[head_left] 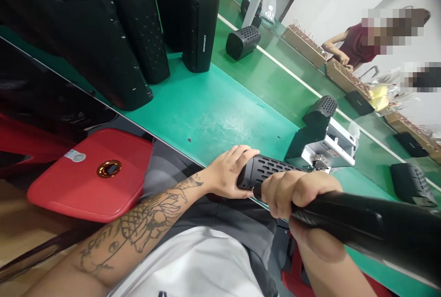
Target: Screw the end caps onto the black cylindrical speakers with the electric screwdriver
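Note:
My left hand [225, 173] is wrapped round the near end of a black perforated housing [270, 167], which lies at the table's front edge. The housing has rows of slots. In my right hand [298, 191] is a thick black electric screwdriver [361, 221], its body running out to the right. Its tip meets the end of the housing beside my left hand's fingers; the exact contact point is hard to see. Just beyond the housing stands a black and silver screw feeder [325, 145].
Tall black cases [200, 25] stand at the back left of the green table [220, 104]. More perforated housings [243, 42] are spread along the far side. A red stool [93, 177] is at my left. Cardboard boxes [305, 44] and a co-worker [365, 42] are across the table.

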`<action>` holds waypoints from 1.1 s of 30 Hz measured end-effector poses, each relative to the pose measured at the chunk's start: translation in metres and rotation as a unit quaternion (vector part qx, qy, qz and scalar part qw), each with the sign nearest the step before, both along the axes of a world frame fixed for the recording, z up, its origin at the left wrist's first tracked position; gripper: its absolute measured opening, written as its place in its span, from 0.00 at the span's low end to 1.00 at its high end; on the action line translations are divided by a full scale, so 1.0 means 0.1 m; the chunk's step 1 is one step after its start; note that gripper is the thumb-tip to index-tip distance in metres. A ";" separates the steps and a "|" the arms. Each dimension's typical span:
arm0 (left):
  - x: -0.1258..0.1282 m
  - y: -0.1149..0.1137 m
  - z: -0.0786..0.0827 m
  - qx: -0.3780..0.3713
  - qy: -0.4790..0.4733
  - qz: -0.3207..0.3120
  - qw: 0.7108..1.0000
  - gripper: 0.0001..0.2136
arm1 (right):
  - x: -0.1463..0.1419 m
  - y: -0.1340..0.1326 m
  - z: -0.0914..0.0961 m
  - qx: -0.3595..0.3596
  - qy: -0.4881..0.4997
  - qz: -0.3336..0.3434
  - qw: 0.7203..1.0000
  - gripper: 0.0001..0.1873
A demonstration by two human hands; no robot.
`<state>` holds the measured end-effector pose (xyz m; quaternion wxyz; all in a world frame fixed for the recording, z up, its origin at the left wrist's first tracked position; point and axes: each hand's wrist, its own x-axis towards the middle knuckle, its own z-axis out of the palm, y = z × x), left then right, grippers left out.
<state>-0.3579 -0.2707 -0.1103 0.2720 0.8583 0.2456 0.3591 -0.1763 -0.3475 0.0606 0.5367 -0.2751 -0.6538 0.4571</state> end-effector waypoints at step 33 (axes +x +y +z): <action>0.84 0.04 1.14 0.204 0.339 -0.030 0.918 0.54 | 1.89 0.40 -0.06 0.138 0.063 -0.382 0.912 0.27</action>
